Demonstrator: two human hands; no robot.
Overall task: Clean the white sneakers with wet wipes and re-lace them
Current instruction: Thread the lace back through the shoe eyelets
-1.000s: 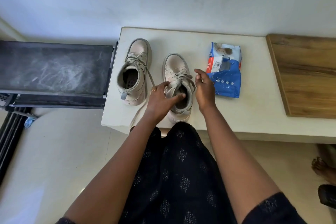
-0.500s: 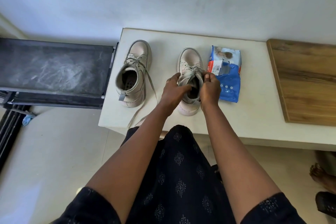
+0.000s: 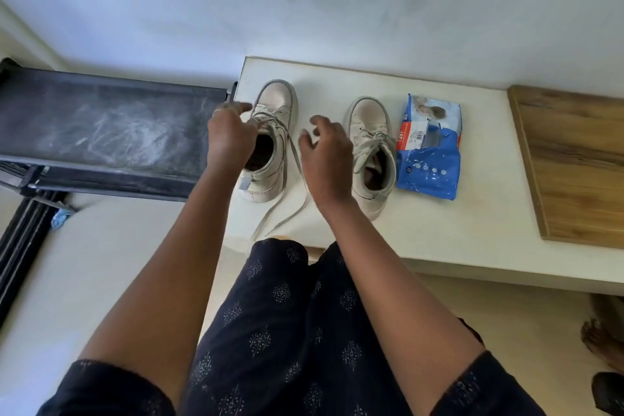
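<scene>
Fingers (image 3: 241,108) of left hand (image 3: 229,136) at left sneaker's (image 3: 277,101) loose laces (image 3: 293,149).

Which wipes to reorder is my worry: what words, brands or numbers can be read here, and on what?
Wet wipes pack: digits on its red panel and print on its white barcode sticker, all too blurred to read.
Sneaker beside the pack: no text visible.
Other sneaker: grey heel tag, nothing legible.
</scene>
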